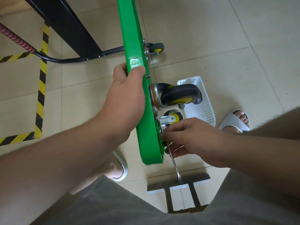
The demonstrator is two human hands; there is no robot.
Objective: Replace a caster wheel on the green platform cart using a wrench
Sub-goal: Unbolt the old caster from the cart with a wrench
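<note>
We have the green cart [129, 38] tipped up on its edge on the tiled floor [211, 38], with its underside facing right. Our left hand [128, 93] grips the cart's upper rim. The thumb [138, 71] is laid over the near side and the other fingers are wrapped round the far side, out of sight.

Our right hand [191, 140] is at the cart's near end, against the underside. Its fingers [172, 129] are curled close together round the upper part of a slim metal wrench [174, 163], with the fingertips touching the cart. The wrench head is hidden behind them, so we cannot tell what it sits on. Its free end points down, away from the cart.

Just above that hand a small wheel [172, 118] with a yellow hub juts from the cart. A larger black wheel [180, 93] is mounted beside it, and another wheel [156, 47] sits farther along the cart. A white basket [206, 108] stands on the floor to the right of the cart, behind the wheels. The cart's black handle [73, 60] lies on the floor to its left.
</note>
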